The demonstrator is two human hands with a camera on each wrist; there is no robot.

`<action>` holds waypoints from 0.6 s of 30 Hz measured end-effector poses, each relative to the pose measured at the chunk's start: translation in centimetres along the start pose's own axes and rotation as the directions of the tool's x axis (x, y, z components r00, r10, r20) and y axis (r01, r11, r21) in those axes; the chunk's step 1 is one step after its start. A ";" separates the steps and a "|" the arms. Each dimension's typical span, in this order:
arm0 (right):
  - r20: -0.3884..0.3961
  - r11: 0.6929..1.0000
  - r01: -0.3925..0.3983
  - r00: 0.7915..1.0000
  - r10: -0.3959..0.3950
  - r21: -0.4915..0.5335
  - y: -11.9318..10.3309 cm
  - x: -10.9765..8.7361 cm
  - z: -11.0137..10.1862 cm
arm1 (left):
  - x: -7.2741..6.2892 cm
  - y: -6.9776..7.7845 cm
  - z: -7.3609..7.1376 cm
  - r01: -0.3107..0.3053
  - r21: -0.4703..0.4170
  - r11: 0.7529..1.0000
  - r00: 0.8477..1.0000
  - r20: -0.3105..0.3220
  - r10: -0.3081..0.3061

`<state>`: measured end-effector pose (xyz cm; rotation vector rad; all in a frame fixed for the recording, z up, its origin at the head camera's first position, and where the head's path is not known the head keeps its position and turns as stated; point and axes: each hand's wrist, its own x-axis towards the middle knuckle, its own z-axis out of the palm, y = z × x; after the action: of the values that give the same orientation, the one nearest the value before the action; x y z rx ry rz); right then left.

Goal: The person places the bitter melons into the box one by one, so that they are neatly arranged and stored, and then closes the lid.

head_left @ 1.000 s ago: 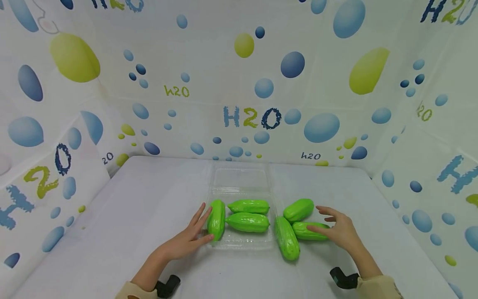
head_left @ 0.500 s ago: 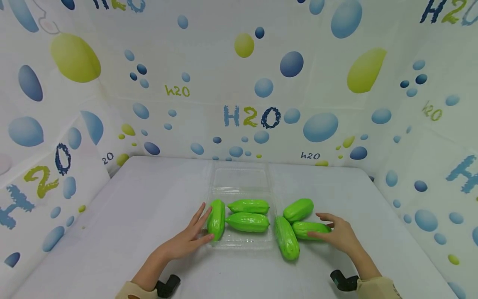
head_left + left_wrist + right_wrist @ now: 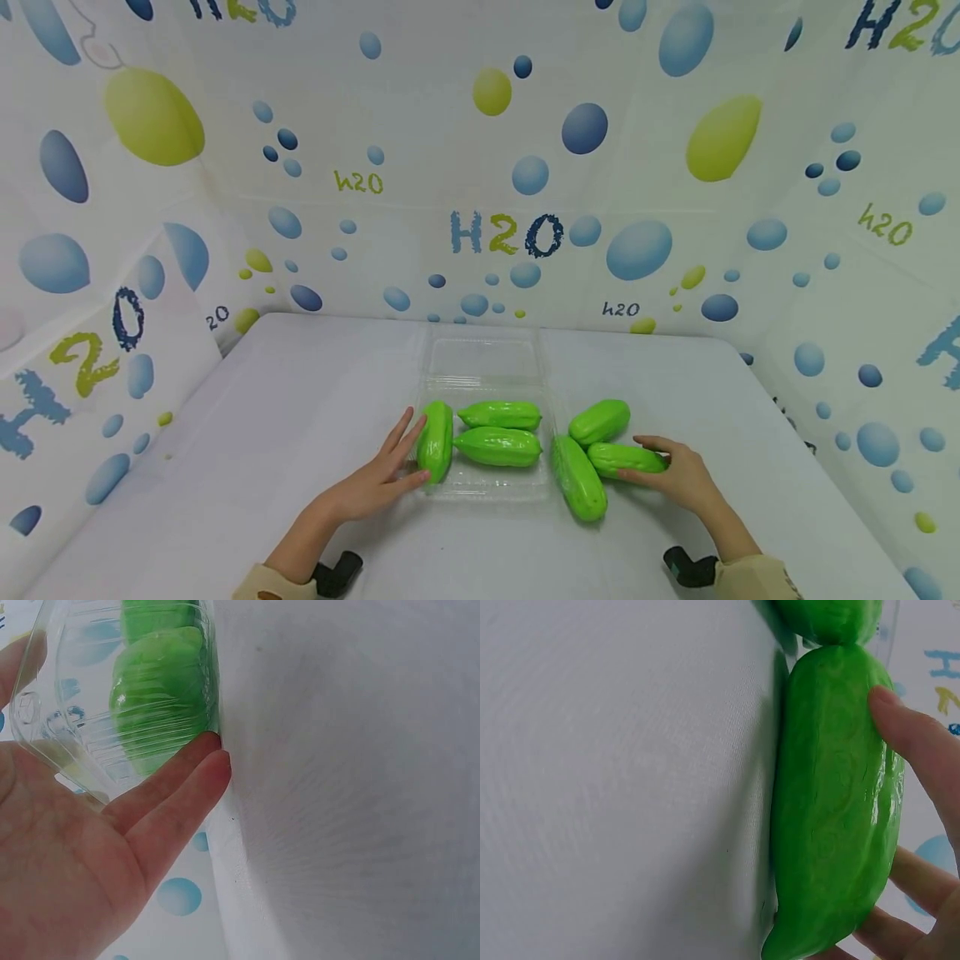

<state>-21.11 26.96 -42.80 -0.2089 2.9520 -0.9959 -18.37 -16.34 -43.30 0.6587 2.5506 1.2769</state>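
My left hand (image 3: 375, 483) has its fingers spread and nearly straight against the left side of a clear plastic box (image 3: 487, 492). In the left wrist view, two fingertips touch the box's lower wall. Several glossy green cucumber-shaped vegetables lie about: one upright cucumber (image 3: 434, 442) at the left inside the box, two crosswise cucumbers (image 3: 497, 446) beside it. On the right, my right hand (image 3: 681, 477) holds a cucumber (image 3: 832, 802) by its outer end, thumb on the near side, fingers round the far side. It lies on the table.
Two more cucumbers, a slanted one (image 3: 579, 479) and a rear one (image 3: 600, 421), lie close by the held one, right of the box. The box's lid (image 3: 483, 358) is folded back. A white table (image 3: 300, 375) meets patterned sheets (image 3: 420, 125) behind.
My right hand has come down and its fingers have closed round the cucumber's outer end. The slanted cucumber has shifted slightly right. My left hand has stayed put.
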 end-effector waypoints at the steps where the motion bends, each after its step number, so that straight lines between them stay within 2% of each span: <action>1: 0.001 1.000 -0.004 1.000 0.004 0.001 0.1 0.0 0.0 | 0.0 0.0 0.0 0.000 0.000 1.000 1.000 0.000 0.000; 11: 0.002 0.999 -0.038 0.999 0.038 0.014 0.6 0.0 0.2 | 0.0 0.0 0.0 0.009 -0.012 1.000 1.000 0.005 -0.009; 18: -0.012 0.999 -0.050 0.999 0.050 0.007 0.4 -0.2 -0.4 | 0.1 -0.1 0.0 0.009 -0.010 1.000 1.000 0.009 -0.009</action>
<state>-21.02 27.49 -42.75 -0.1278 2.9491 -1.0038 -18.46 -16.37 -43.38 0.6485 2.5354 1.2794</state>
